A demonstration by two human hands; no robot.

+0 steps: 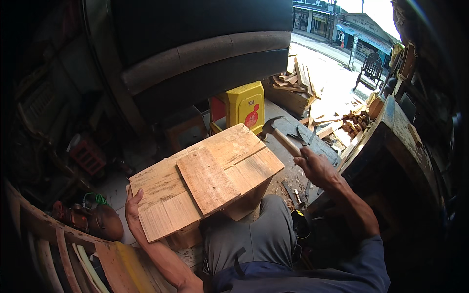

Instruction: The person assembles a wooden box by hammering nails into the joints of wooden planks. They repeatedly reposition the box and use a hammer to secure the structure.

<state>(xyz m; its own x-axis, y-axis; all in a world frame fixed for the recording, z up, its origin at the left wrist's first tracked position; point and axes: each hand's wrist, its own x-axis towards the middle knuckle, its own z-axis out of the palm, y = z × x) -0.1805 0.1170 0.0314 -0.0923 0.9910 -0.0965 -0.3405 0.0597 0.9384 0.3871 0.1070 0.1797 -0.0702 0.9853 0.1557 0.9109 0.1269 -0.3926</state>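
Note:
A pale wooden panel, made of boards joined edge to edge, lies tilted in front of me above my lap. A shorter, redder board lies across its middle, with small dark nail spots. My left hand grips the panel's left edge, thumb on top and most fingers hidden beneath. My right hand is closed round the wooden handle of a claw hammer, raised just off the panel's far right corner. Thin nails seem to stick up near that corner. Wooden parts below the panel are partly hidden.
A yellow plastic stool stands behind the panel. Scrap wood and small wood blocks are piled at the far right. A dark workbench is on the right. A curved slatted wooden piece lies at the lower left.

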